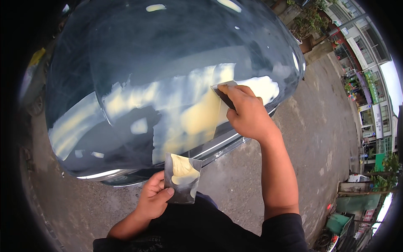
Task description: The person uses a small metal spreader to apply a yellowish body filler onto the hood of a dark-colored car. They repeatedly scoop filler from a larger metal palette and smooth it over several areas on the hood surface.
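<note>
A dark blue-grey car body panel (176, 40) curves across the view, with patches of pale yellow body filler (203, 115) spread over its near side. My right hand (250, 110) grips a dark, flat filler spreader (226, 95), its edge against the panel at the top right of the large filler patch. Low in front of me, my left hand (153, 196) pinches a grey rectangular mixing plate (183, 194) between thumb and fingers. A lump of yellow filler (183, 166) sits on that plate. The plate appears just in front of the car's lower edge.
Shiny trim (210, 149) runs along the panel's lower edge. Grey concrete ground (315, 138) lies below and to the right. Shopfronts (373, 96) line the far right, with green bins (338, 223) at the lower right. Part of another vehicle (37, 101) shows at the left.
</note>
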`<state>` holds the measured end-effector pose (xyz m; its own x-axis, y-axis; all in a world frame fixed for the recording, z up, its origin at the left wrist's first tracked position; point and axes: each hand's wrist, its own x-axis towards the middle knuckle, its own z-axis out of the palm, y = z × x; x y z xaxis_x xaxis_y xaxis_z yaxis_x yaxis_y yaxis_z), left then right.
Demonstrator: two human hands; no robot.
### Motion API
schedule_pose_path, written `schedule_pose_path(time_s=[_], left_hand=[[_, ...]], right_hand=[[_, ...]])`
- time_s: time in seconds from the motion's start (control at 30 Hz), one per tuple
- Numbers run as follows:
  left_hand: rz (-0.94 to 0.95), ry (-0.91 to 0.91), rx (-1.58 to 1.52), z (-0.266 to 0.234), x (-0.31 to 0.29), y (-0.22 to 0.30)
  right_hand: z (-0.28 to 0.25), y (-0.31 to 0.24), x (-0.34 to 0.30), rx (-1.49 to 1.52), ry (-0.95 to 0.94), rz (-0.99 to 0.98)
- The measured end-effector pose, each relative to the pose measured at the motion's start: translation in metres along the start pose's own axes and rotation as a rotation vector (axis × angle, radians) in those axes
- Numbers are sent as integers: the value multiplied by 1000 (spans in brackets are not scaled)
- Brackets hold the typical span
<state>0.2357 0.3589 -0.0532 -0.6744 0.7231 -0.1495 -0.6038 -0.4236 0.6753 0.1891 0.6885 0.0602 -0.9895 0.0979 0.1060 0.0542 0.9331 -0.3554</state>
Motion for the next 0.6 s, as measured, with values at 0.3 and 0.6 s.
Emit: schedule_pose_path(time_s=[0.3,0.6], left_hand=[[61,50,-32,2,-2,7],[77,108,-3,0,-7,14]], right_hand=[[35,-8,-49,-46,86,-33],[84,-5,-92,-57,201,-63]])
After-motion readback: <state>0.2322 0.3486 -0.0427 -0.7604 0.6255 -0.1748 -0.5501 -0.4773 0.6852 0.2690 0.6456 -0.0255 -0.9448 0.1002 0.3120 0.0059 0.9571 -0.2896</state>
